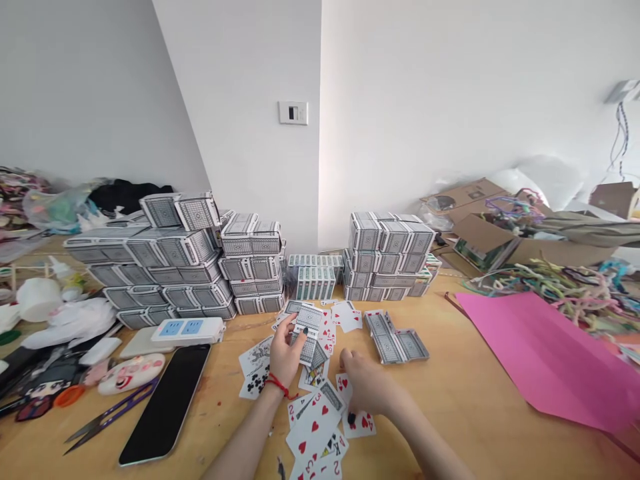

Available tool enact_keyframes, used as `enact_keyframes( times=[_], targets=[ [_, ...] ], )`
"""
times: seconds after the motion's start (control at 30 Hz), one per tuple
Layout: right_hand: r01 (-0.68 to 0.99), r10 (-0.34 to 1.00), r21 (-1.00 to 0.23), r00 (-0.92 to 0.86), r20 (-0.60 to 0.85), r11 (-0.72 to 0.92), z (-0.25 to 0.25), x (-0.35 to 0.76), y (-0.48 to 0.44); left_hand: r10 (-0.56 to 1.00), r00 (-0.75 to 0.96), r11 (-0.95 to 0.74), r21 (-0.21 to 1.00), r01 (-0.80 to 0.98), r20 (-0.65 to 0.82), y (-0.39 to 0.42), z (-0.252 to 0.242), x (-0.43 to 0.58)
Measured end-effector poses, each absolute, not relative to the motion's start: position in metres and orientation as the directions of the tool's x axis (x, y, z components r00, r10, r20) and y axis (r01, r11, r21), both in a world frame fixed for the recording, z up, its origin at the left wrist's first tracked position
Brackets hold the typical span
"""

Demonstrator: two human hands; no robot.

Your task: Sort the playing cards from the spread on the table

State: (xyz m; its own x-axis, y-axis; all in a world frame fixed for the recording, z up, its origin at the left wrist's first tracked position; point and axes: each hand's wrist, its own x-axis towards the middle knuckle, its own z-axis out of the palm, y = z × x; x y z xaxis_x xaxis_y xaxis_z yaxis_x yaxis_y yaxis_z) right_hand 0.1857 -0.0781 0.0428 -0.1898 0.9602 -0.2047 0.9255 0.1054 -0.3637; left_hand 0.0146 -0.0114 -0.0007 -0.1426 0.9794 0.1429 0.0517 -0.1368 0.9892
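Note:
My left hand (286,353) is closed on folded grey-and-white backed playing cards (310,323), the thumb lying across their face. A red cord bracelet circles that wrist. Lower and to the right, my right hand (367,383) has curled fingers, with a dark-nailed fingertip pressed on a four of hearts playing card (365,427). Loose playing cards (314,427) lie face up in an overlapping heap below and between my hands, hearts and a king among them. Further right sits an L-shaped piece of folded cards (397,340), touched by neither hand.
Stacked card blocks (170,267) stand behind on the left, with another stack (390,257) on the right and card packs (316,280) between. A phone (167,403), scissors (110,417) and a power strip (187,330) lie left. Pink paper (545,360) and tangled yarn (565,287) lie right.

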Motion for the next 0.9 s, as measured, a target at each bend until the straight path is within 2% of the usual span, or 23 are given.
enact_keyframes(
  times=[0.07, 0.13, 0.2, 0.27, 0.37, 0.43, 0.53, 0.6, 0.9],
  targets=[
    [0.88, 0.956, -0.452, -0.243, -0.164, 0.147, 0.05, 0.187, -0.077, 0.978, -0.142, -0.147, 0.988, 0.054, 0.154, -0.01, -0.002, 0.014],
    [0.779, 0.936, -0.57, -0.349, -0.045, 0.262, 0.062, 0.187, -0.076, 0.979, -0.138, -0.142, 0.988, 0.062, 0.15, -0.008, -0.003, 0.012],
    [0.649, 0.921, -0.684, -0.379, 0.088, 0.333, 0.074, 0.186, -0.075, 0.98, -0.139, -0.134, 0.989, 0.065, 0.142, -0.007, -0.003, 0.012],
    [0.563, 0.935, -0.755, -0.295, 0.196, 0.335, 0.082, 0.185, -0.073, 0.982, -0.125, -0.134, 0.99, 0.051, 0.14, -0.008, 0.001, 0.012],
    [0.551, 0.934, -0.758, -0.141, 0.328, 0.349, 0.082, 0.186, -0.068, 0.991, 0.012, -0.136, 0.991, -0.013, 0.136, -0.013, 0.01, 0.016],
    [0.522, 0.941, -0.791, -0.078, 0.329, 0.32, 0.077, 0.188, -0.064, 0.99, 0.069, -0.123, 0.992, -0.031, 0.125, -0.017, 0.015, 0.019],
    [0.454, 0.973, -0.866, -0.01, 0.232, 0.211, 0.067, 0.19, -0.06, 0.992, 0.09, -0.088, 0.996, -0.019, 0.089, -0.02, 0.018, 0.021],
    [0.478, 0.98, -0.865, 0.043, 0.194, 0.15, 0.062, 0.189, -0.059, 0.993, 0.089, -0.072, 0.997, -0.017, 0.073, -0.021, 0.017, 0.02],
    [0.467, 0.984, -0.877, 0.071, 0.165, 0.113, 0.051, 0.182, -0.057, 0.989, 0.138, -0.056, 0.998, 0.0, 0.056, -0.019, 0.014, 0.018]
  ],
)
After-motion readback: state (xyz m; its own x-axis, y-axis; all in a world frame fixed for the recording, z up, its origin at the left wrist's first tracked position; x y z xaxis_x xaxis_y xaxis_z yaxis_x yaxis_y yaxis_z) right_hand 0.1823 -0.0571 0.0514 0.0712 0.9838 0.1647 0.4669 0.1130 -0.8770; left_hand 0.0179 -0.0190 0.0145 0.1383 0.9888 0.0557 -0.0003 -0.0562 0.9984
